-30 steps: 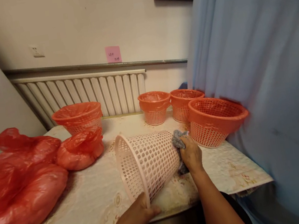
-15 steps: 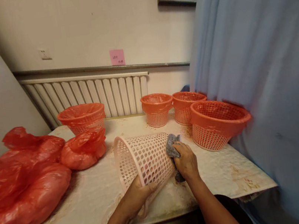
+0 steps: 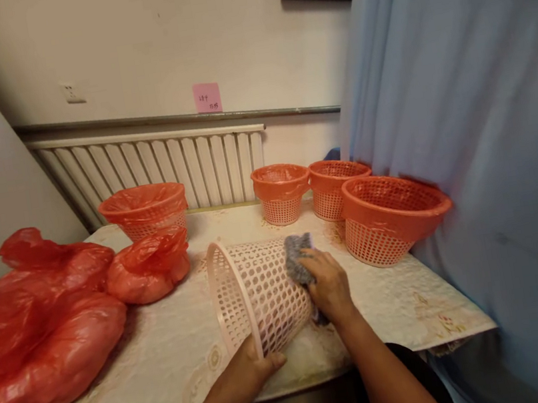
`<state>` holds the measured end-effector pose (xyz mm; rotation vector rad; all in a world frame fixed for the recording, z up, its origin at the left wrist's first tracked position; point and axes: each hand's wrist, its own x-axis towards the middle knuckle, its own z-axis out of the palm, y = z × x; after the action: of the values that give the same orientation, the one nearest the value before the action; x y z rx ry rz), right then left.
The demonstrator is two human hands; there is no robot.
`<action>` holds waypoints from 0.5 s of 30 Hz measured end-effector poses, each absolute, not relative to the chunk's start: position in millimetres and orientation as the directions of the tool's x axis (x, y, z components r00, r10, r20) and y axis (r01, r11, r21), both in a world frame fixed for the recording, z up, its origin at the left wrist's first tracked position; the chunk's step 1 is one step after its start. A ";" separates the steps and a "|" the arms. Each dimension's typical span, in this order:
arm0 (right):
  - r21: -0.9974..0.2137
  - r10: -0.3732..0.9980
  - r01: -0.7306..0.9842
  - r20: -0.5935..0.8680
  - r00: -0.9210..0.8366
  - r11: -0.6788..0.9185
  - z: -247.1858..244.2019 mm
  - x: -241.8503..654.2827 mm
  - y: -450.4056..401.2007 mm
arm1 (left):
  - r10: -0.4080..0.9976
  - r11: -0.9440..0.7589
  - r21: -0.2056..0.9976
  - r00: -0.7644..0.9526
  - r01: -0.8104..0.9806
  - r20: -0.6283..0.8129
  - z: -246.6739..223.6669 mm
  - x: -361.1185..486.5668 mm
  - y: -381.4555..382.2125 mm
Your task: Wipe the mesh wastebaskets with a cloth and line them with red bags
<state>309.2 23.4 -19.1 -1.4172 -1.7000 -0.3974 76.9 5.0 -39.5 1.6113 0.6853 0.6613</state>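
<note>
As I look through the head camera, pale basket (image 3: 275, 291): near me at 12 o'clock, tipped on its side, open end toward 9, with no red lining showing.
Left hand (image 3: 247, 374): closed on the basket's near rim, thumb outside.
Right hand (image 3: 329, 285): bent over a grey cloth (image 3: 299, 261), holding it against the mesh near the base.
State of the mesh: the cloth covers only a patch; I cannot tell how clean the rest is.
Lined baskets: four stand upright with red film over their rims, at 11 (image 3: 143, 207), 12 (image 3: 281, 189), between 12 and 1 (image 3: 338, 174), and 1 o'clock (image 3: 386, 211); the pale one alone is bare.
Red bags: a bulky heap (image 3: 55, 361) at 10 o'clock and a smaller bag (image 3: 148, 273) between 10 and 11, contents hidden.
Crowding: the 1 o'clock basket sits just beside my right hand and close to the blue curtain (image 3: 465, 132) at 2.
Behind: a radiator (image 3: 158, 171) at 11, beyond the covered table (image 3: 183, 342).
</note>
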 end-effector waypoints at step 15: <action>-0.342 0.675 0.938 0.704 0.222 0.048 -34.7 332.5 31.9 | 0.838 0.063 0.972 0.541 -0.226 0.072 -4.3 85.1 18.7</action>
<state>332.5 31.9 -34.7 -1.6937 -1.5205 -0.4141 85.1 18.7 -4.3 1.2599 0.6137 0.8847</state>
